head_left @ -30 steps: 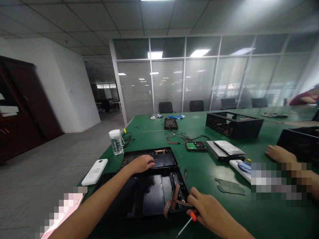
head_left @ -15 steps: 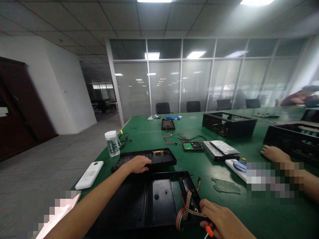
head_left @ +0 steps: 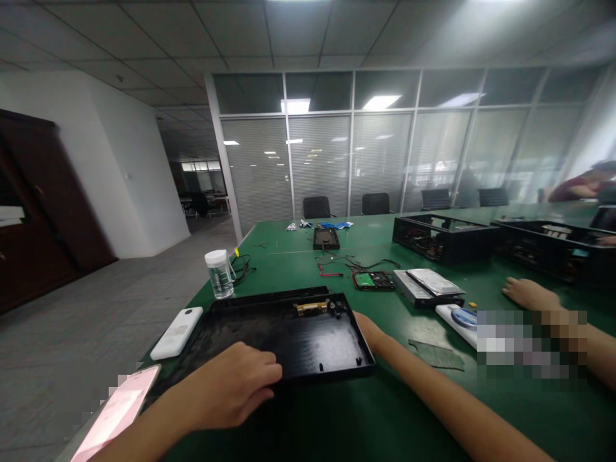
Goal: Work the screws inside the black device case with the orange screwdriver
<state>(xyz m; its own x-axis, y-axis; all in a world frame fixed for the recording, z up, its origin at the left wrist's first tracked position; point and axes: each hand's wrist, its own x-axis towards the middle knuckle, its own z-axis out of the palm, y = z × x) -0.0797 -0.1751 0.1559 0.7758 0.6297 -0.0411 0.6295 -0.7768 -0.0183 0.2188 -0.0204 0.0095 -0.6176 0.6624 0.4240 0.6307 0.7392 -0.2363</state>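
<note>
tray [head_left: 298, 333] between left hand [head_left: 235, 388] and right hand [head_left: 366, 330], over table [head_left: 327, 417]. left fingers curled narrow beside near rim, knuckles up, forearm in from lower left; right fingers hidden behind right rim (impossible to tell if gripping, either hand), forearm slanting in from lower right. on bottle [head_left: 221, 279], lettering too blurred to read.

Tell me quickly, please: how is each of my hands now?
Left hand: closed, apparently holding the black tray by its near edge.
Right hand: cannot be told; black tray hides fingers.
</note>
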